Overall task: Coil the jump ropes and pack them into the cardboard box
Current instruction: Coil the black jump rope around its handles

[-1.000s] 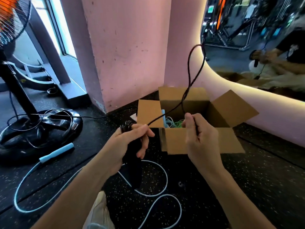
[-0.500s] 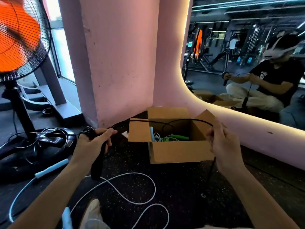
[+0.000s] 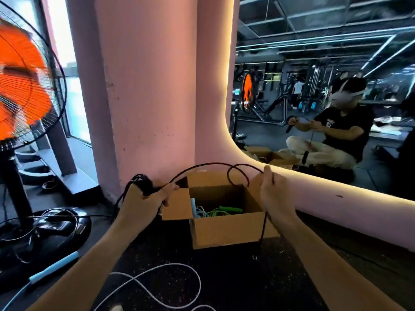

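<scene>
My left hand (image 3: pixel 143 202) grips the handle and gathered loops of a black jump rope (image 3: pixel 211 165), to the left of the open cardboard box (image 3: pixel 226 230). My right hand (image 3: pixel 275 194) pinches the same rope at the box's right side; the cord arcs between my hands above the box and hangs down past my right wrist. Inside the box lie a green rope (image 3: pixel 226 209) and a light blue handle (image 3: pixel 193 207). A pale blue jump rope (image 3: pixel 157 281) lies loose on the floor in front of me, its handle (image 3: pixel 54 269) at the left.
A standing fan with orange blades (image 3: pixel 20 86) and a black round base (image 3: pixel 45 230) is at the left. A pink pillar (image 3: pixel 146 86) rises behind the box. A wall mirror (image 3: pixel 325 86) at the right reflects a seated person. The floor is dark speckled rubber.
The camera has tilted up. My left hand moved right toward the box, and the rope between my hands now bows upward in a loop over the box. My right hand still pinches the cord.
</scene>
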Available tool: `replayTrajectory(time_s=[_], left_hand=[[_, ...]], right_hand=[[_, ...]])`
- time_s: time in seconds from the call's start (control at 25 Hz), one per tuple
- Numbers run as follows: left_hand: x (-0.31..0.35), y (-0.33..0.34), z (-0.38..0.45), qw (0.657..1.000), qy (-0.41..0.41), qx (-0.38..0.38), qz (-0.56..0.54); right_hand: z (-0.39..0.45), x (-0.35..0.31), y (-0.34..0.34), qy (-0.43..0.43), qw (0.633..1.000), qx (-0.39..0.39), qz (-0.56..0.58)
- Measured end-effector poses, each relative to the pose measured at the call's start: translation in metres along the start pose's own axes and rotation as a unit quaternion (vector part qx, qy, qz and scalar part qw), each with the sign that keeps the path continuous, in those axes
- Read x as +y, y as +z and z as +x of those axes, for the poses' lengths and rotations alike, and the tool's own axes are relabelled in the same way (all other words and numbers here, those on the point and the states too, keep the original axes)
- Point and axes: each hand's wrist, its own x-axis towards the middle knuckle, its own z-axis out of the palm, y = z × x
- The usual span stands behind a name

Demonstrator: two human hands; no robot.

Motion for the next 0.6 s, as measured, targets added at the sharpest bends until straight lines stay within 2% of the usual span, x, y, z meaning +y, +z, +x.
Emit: replayTrajectory(time_s=[0.12,0.24,0.36,0.52,0.6], left_hand=[[0.033,0.002,0.004,0.999,0.039,0.028,-0.011],[0.075,-0.005,0.015,0.993,0.091,0.061,-0.047],[0.106,-0.012,0.03,0.988,0.128,0.082,-0.03],[0.116,-0.012,0.037,0.992,0.096,0.084,0.0],[0.116,-0.007,0.034,0.996,0.065,0.057,0.002]], right_hand=[[0.007,-0.001,-0.015,0.051,0.998,-0.024,-0.031],[-0.004,0.007,-0.012,0.12,0.984,-0.128,0.028],[-0.023,0.014,-0.009,0.151,0.964,-0.216,0.045],[-0.036,0.004,-0.008,0.162,0.935,-0.285,0.137],[-0.035,-0.019,-0.007,0.193,0.921,-0.247,0.231]])
